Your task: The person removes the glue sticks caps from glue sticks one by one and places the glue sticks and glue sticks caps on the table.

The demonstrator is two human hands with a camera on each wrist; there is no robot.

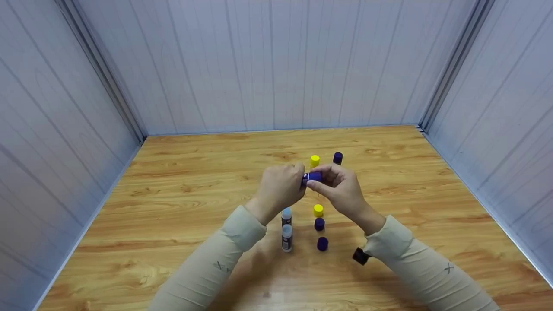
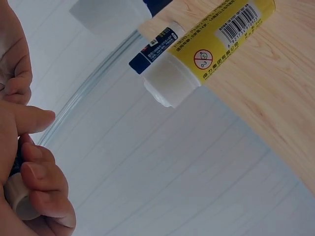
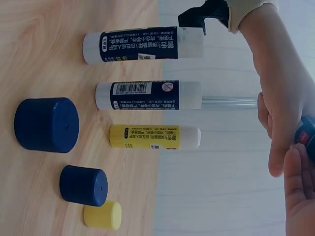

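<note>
My left hand (image 1: 281, 188) grips the body of a dark blue glue stick (image 1: 306, 178), held sideways above the table. Its pale base (image 2: 22, 199) pokes out of the curled fingers in the left wrist view. With thumb and fingers, my right hand (image 1: 343, 192) pinches the dark blue cap (image 1: 316, 176) at the other end. Below the hands stand two uncapped blue glue sticks (image 3: 145, 95) and an uncapped yellow glue stick (image 3: 147, 136), the yellow one hidden behind my left hand in the head view.
Two dark blue caps (image 1: 322, 243) and a yellow cap (image 1: 318, 210) form a row right of the uncapped sticks. Farther back stand a yellow-topped stick (image 1: 315, 160) and a dark-blue-topped stick (image 1: 338, 157). Panelled walls (image 1: 272, 65) enclose the wooden table (image 1: 194, 172).
</note>
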